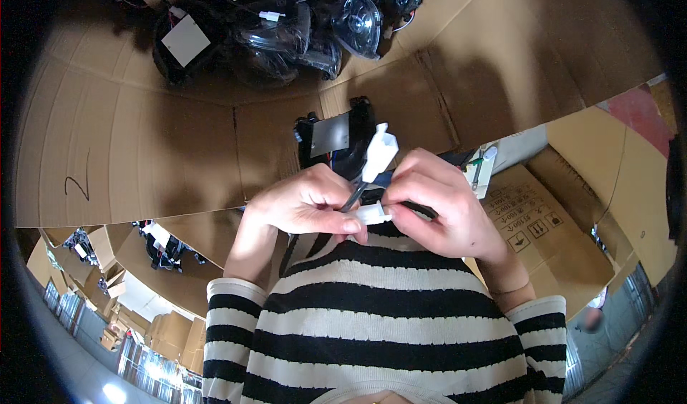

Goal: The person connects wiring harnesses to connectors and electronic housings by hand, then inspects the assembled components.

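My left hand (311, 200) is closed, its thumb and fingers pinching a small white plastic connector (372, 214). A second, larger white connector (379, 152) on dark wires sticks up from between the same fingers. My right hand (444, 207) is closed in a pinch at the right end of the small connector; its fingertips hide what they grip. Just beyond my hands a black lamp unit (348, 162) with a grey plate (330, 133) rests against the cardboard edge, partly hidden by my left hand.
A large cardboard box (193, 139) lies ahead, with several black lamp units with clear lenses (358, 26) and wires at its far side. To the right is a printed carton (533, 225). Open boxes with more black units (163, 246) stand at the left.
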Action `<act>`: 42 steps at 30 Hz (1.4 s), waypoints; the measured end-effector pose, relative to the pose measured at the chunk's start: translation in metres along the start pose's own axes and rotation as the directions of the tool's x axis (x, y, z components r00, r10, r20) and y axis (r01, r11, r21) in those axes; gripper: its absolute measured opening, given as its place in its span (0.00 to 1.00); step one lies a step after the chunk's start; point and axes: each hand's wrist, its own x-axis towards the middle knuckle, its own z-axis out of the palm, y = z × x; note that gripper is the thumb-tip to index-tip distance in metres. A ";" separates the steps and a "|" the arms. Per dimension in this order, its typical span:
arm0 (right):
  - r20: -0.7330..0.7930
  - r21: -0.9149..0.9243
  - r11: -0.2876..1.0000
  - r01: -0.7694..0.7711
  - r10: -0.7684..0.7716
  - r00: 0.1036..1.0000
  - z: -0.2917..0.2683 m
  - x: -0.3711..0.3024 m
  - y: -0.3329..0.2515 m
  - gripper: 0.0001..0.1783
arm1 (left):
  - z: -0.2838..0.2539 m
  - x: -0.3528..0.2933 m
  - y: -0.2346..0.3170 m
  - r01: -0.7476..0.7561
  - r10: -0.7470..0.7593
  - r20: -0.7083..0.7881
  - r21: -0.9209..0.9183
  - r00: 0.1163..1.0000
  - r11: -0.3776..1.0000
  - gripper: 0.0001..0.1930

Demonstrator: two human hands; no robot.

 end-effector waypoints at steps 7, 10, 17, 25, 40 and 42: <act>-0.031 0.079 0.994 -0.071 0.073 0.997 -0.014 -0.002 0.000 0.04 | -0.006 0.002 -0.003 -0.042 0.042 0.034 0.024 0.999 0.999 0.11; -0.030 0.069 0.996 -0.060 0.062 0.998 -0.014 -0.002 -0.001 0.04 | -0.007 0.004 -0.006 -0.072 0.069 0.061 0.036 0.996 0.997 0.11; -0.040 -0.011 1.000 -0.017 0.017 0.999 -0.015 -0.004 -0.005 0.06 | -0.009 0.002 -0.001 0.012 -0.016 0.058 0.061 0.998 0.998 0.12; -0.120 -0.180 0.984 0.014 -0.037 0.992 -0.006 -0.002 -0.004 0.08 | -0.015 0.008 0.006 0.122 -0.122 0.066 0.010 0.990 0.993 0.14; 0.083 0.035 0.979 -0.200 0.197 0.977 -0.035 -0.020 -0.002 0.03 | 0.011 0.006 0.013 0.205 -0.062 -0.483 0.249 0.873 0.947 0.13; 0.066 0.048 0.981 -0.186 0.183 0.981 -0.034 -0.015 -0.003 0.03 | 0.013 0.004 0.011 0.105 0.079 -0.416 0.400 0.906 0.910 0.13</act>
